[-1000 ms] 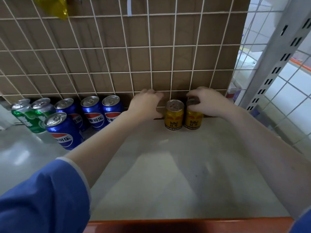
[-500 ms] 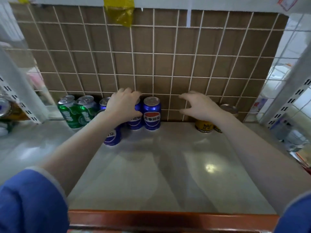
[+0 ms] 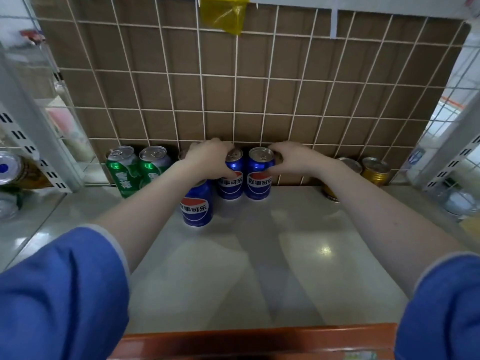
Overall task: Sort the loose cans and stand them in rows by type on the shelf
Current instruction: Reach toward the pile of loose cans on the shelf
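From the head camera I look down at a pale shelf (image 3: 259, 268) with a brown wall and a white wire grid (image 3: 233, 100) at the far side. My left hand (image 3: 210, 158) is curled over the top of a blue can (image 3: 232, 178) at the far edge, with the fingers bent down around its rim, so it grips that can. My right hand (image 3: 293, 157) is just to the right, and its fingers and thumb pinch the top of a second blue can (image 3: 259, 178). These two blue cans stand upright and side by side, touching or almost touching. I cannot tell which. A third blue can (image 3: 196, 206) stands a bit nearer to me and to the left, under my left wrist. Another can top peeks out behind my left hand, but I cannot tell its color. Far to the left stand two green cans (image 3: 137, 168), upright and close together by the wire grid. To the right, behind my right arm, I see two gold cans (image 3: 374, 171) by the far wall, and part of one is hidden by my arm. Both my arms have blue sleeves (image 3: 59, 289) near the camera. A red-brown strip (image 3: 259, 339) runs along the near edge of the shelf. A yellow plastic piece (image 3: 223, 14) hangs at the top of the wall. At the far left, past a gray post (image 3: 39, 133), there is a silver can top (image 3: 9, 167) on another shelf.
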Motion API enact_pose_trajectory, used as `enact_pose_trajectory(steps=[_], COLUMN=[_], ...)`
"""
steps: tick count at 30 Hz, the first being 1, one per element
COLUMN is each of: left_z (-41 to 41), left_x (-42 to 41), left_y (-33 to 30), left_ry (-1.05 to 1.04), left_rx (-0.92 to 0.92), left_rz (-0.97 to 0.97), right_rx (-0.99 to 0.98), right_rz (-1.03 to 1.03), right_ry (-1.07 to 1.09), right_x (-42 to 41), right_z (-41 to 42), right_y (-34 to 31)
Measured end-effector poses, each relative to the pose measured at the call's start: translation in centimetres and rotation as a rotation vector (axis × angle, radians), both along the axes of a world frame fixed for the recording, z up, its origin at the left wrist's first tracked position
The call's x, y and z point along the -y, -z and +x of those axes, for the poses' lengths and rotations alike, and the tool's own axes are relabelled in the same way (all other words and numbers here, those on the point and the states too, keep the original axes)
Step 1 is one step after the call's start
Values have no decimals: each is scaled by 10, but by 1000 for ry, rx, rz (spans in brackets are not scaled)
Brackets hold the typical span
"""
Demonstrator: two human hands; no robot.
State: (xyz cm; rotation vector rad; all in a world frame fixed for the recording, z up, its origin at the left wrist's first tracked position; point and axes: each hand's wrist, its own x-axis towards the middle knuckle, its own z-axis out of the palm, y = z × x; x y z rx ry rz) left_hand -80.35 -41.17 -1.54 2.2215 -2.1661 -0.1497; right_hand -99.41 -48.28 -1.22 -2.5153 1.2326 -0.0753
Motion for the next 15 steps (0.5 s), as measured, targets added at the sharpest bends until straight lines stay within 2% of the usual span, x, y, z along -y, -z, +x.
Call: enact_pose_trajectory(steps=[6, 15], left_z=[-4, -22], left_x=[7, 15], left_y=[-1, -1], left_ry=[-75, -97], left_rx=[-5, -150], left_rz=[-46, -135], right_rx=[102, 20], right_rz=[62, -23], right_ry=[34, 48], right_x=[9, 24], right_z=[9, -22], right_y=[2, -7])
